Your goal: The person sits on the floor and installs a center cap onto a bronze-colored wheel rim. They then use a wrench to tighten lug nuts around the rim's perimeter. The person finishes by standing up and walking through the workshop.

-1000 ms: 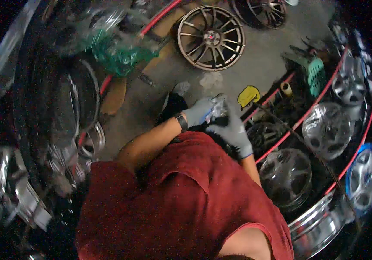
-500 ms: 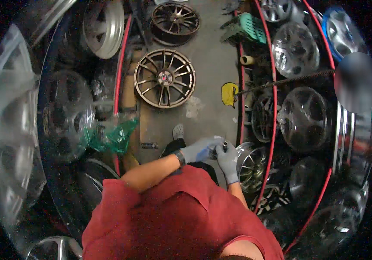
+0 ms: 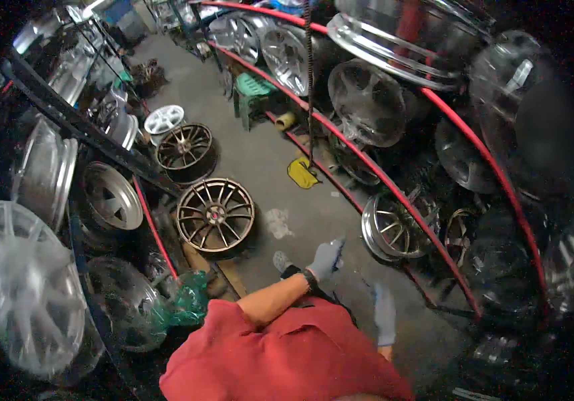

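My left hand (image 3: 327, 260), in a grey work glove with a dark band at the wrist, is out in front of my body over the floor. Its fingers look curled, and a small dark shape shows at their edge, too small to name. My right hand (image 3: 384, 311), in a matching glove, hangs lower at my right side and is smeared by motion, so its fingers cannot be read. Nearest ahead of the left hand, a bronze multi-spoke wheel (image 3: 197, 226) lies face up on the floor. A second bronze wheel (image 3: 173, 148) lies just beyond it.
Racks with red rails (image 3: 367, 157) and many wheels line both sides. A yellow tag-like piece (image 3: 302, 174) hangs at the end of a chain (image 3: 310, 87). A green stool (image 3: 255, 85) stands by the right rack, and green plastic wrap (image 3: 190, 299) lies at left.
My hands, together around a small dark thing before, are now apart; the right has dropped to my side. My view has turned to the right, showing more of the aisle.
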`<state>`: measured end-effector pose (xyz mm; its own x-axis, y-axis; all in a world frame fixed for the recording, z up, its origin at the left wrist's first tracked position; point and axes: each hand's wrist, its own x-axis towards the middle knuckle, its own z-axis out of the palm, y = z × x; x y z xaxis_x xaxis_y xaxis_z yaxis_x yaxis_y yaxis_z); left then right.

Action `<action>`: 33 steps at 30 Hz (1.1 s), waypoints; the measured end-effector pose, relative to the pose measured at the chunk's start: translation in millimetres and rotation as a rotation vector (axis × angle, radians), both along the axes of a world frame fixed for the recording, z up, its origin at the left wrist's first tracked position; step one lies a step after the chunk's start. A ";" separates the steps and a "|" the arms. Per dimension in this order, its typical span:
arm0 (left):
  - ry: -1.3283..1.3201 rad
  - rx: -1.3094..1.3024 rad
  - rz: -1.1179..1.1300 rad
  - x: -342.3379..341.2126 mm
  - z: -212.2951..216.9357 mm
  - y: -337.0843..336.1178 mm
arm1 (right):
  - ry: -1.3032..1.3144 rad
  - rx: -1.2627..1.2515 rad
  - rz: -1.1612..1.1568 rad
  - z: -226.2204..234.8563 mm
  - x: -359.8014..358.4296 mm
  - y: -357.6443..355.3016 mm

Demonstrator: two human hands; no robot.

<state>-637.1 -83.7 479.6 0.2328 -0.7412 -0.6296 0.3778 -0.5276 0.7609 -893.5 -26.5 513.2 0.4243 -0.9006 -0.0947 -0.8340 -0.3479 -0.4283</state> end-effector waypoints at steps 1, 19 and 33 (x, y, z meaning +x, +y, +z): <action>-0.070 -0.046 -0.059 -14.6 -2.9 1.0 | -0.072 -0.014 -0.057 -15.2 -31.3 14.6; -0.131 -0.560 -1.115 -296.8 -37.2 -5.9 | 0.267 0.261 -0.923 -186.8 -219.4 255.2; 0.088 -0.665 -1.816 -586.1 -9.9 -57.5 | -0.722 0.357 -1.794 -181.1 -279.1 292.3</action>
<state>-1223.2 -141.2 469.6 -0.9817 -0.1119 -0.1544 -0.1605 0.0477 0.9859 -1172.6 265.7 332.0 -0.7652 -0.2457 -0.5951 0.2657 0.7214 -0.6395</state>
